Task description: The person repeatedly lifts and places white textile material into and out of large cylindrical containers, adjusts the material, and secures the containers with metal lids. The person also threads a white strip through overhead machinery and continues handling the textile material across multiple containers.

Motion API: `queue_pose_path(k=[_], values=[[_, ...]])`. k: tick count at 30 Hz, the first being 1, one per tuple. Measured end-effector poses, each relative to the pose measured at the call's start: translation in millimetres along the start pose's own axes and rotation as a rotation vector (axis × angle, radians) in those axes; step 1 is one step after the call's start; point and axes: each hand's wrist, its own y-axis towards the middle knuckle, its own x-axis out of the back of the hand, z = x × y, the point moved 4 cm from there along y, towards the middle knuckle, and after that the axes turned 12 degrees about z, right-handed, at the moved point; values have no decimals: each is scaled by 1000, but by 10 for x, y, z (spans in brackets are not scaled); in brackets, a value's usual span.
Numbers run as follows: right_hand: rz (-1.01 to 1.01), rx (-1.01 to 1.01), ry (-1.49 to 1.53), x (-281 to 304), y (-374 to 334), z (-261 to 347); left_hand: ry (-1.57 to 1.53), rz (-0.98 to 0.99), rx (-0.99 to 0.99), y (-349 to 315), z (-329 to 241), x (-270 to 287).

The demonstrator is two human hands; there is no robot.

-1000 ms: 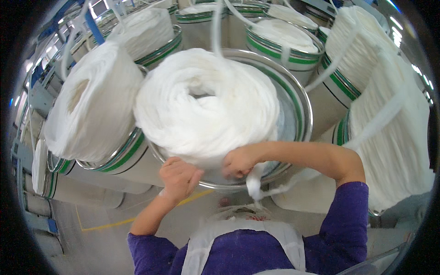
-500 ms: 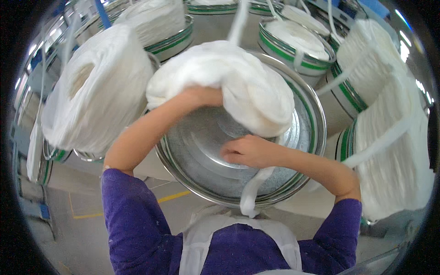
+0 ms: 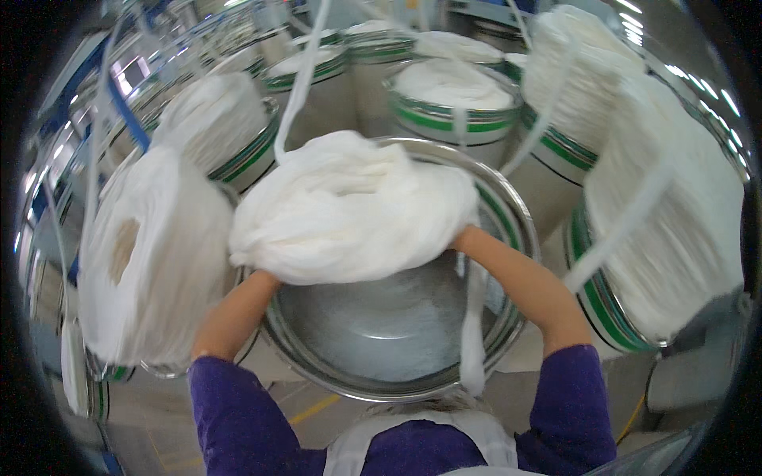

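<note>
A thick, soft coil of white fibre sliver is held tilted over the far left part of a round metal-rimmed can. My left hand reaches under the coil's near left edge, its fingers hidden by the fibre. At the right edge, my right hand also goes beneath it, fingers out of sight. Between them the two hands bear the coil. A loose strand of sliver hangs from its right side, down across the can's near rim. Another strand runs upward from the coil's far left.
Left of the can leans a big roll of white sliver with a hole through its middle. Tall sliver stacks rise on the right. Several green-banded cans stand close behind. A yellow floor line shows below.
My right hand has gone from over the can's middle to under the coil's right edge. My left hand has shifted to its left edge. The coil now lies flatter and broader.
</note>
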Motion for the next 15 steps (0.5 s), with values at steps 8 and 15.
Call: queue_pose_path(k=[8, 15], values=[[-76, -148, -189, 1054, -285, -513, -18, -158, -1, -485, -258, 839], [-637, -203, -448, 2891, -2588, -1632, -60, -450, -374, 1246, -2015, 1937]])
